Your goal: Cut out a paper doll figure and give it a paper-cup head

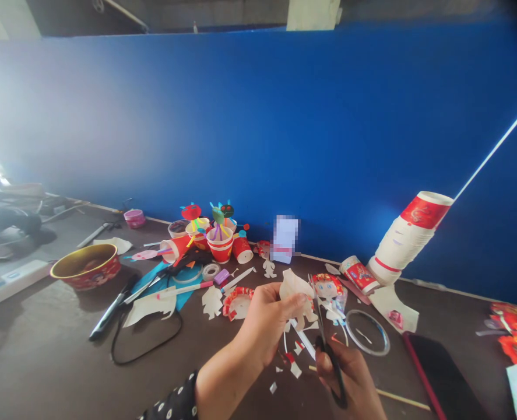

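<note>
1. We see the left hand [264, 324] pinching a cream paper cutout [295, 291] between thumb and fingers, lower centre of the frame.
2. The right hand [350, 379] grips black-handled scissors [320, 332], blades upright just beside the cutout.
3. The paper looks light, soft and easily bent; we judge it best held close to the cut.
4. Paper scraps [295, 368] dot the dark table [44, 326]; a stack of paper cups [409, 236] leans at right.

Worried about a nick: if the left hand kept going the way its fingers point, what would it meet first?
Probably the scissors held in the right hand, at their blades, though depth is hard to judge. That is for the left hand.
</note>
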The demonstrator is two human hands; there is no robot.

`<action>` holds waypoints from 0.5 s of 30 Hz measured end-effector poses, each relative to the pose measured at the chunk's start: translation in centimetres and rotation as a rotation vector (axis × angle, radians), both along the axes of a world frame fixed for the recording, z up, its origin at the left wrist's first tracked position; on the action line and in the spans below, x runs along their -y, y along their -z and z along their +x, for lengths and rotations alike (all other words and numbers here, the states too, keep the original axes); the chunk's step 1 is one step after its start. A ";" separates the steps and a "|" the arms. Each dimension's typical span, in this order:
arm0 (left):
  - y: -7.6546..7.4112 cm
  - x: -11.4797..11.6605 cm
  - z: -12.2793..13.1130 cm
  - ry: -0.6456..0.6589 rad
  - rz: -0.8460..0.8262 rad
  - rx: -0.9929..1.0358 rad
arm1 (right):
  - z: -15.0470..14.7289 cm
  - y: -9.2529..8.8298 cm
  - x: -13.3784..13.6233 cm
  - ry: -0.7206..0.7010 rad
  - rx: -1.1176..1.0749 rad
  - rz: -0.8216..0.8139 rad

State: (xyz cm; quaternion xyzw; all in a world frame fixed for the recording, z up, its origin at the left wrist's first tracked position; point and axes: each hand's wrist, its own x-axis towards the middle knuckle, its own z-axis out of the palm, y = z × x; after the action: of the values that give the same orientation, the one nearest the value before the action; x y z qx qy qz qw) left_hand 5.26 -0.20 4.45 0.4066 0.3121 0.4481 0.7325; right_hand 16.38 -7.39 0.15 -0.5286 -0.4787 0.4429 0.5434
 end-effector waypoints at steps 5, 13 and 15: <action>0.0 -0.1 -0.1 -0.016 -0.015 -0.014 | -0.2 -0.5 0.1 -0.004 0.009 -0.050; -0.2 -0.4 -0.3 -0.021 -0.025 -0.033 | 0.3 0.3 -0.3 -0.030 0.097 -0.113; -0.2 -0.5 -0.3 -0.024 -0.016 -0.035 | 0.6 0.5 -0.4 -0.057 0.157 -0.107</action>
State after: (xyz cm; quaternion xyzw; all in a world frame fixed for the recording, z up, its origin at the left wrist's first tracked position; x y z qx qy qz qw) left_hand 4.93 0.29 4.70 0.4047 0.3335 0.4471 0.7247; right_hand 16.97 -6.97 -0.31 -0.5762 -0.5102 0.4404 0.4623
